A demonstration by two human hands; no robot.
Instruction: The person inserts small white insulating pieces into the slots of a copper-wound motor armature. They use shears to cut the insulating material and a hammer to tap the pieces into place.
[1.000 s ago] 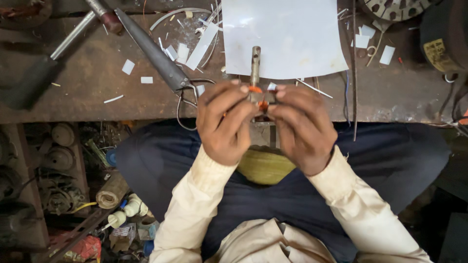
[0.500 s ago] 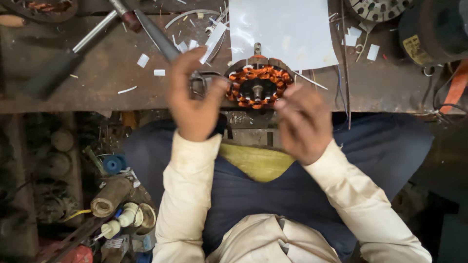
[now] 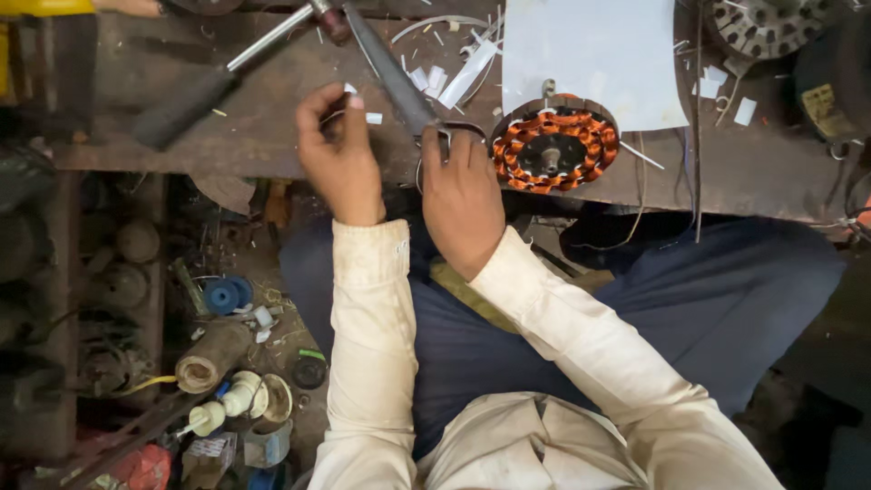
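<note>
Head view: the right hand (image 3: pixel 461 195) is laid on the scissors' handles (image 3: pixel 434 150) at the workbench (image 3: pixel 272 136) edge, fingers curled through them. Just left of the scissors, the left hand (image 3: pixel 337 154) is pinched narrowly on a small white paper slip (image 3: pixel 350 90). Right of the scissors, a copper-wound stator (image 3: pixel 555 145) is seen lying flat, untouched. Beyond it a white sheet (image 3: pixel 594 54) is noted.
</note>
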